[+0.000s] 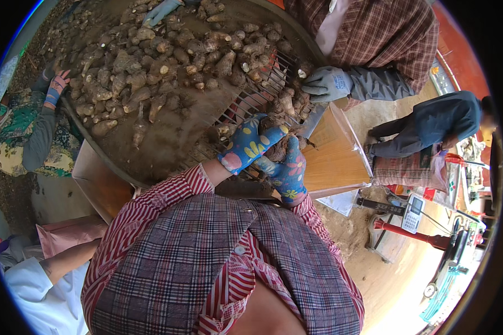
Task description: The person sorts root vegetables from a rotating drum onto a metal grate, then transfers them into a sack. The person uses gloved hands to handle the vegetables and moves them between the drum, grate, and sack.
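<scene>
My left hand, in a blue flowered glove, grips a root-covered brown corm, probably taro, whose top shows between thumb and fingers. Close beside it, my right hand, in a matching glove, has thumb and fingers around a dark hairy corm. Whether the two brown parts belong to one corm is hidden by the gloves. Both hands are over the near end of a metal bar grate. Several pale-ended corms lie on the bars just beyond my fingers.
A heap of corms covers the rimmed, soil-strewn table. At right, a co-worker's grey-gloved hand rests by the grate; other co-workers' gloved hands are at left and top. An orange-lined open sack hangs right, near a platform scale.
</scene>
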`<state>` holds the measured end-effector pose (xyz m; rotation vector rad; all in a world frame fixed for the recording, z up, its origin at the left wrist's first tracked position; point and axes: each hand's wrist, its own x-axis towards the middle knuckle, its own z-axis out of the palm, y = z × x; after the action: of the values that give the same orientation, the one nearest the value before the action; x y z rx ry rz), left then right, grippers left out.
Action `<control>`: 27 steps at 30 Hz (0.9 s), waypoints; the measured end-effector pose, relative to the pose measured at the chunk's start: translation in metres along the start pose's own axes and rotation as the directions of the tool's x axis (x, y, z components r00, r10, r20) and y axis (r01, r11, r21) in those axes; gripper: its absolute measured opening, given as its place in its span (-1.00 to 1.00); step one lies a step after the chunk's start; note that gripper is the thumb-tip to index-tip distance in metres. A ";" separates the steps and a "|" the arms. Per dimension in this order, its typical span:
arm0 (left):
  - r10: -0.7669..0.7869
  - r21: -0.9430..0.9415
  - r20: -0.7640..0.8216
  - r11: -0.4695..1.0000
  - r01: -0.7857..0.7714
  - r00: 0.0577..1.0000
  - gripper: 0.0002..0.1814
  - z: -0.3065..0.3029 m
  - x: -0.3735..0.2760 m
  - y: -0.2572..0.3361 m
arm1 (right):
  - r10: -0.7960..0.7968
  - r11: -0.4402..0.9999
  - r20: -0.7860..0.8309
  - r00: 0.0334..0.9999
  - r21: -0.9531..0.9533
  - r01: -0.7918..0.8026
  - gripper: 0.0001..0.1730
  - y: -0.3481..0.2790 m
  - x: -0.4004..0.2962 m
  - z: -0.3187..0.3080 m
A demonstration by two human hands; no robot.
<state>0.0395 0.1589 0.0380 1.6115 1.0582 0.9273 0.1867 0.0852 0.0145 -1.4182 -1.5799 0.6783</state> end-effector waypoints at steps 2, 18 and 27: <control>-0.043 0.049 -0.019 0.998 0.044 0.999 -0.56 -0.014 -0.009 0.003 | -0.179 0.978 0.029 0.984 -0.107 0.181 -0.06 -0.004 0.004 0.004; 0.190 0.571 -0.812 0.069 0.818 0.551 -0.46 -0.328 -0.307 -0.054 | -0.069 0.791 0.309 0.948 -0.563 0.241 -0.20 0.008 0.061 -0.090; 0.227 0.774 -0.623 0.321 0.546 0.749 -0.41 -0.216 -0.172 0.009 | -0.513 0.756 0.379 0.770 -0.226 0.614 -0.24 -0.044 0.246 0.096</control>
<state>-0.2147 0.0622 0.0862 2.0172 2.6463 0.6985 0.0921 0.3297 0.0689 -0.9813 -2.3234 0.2508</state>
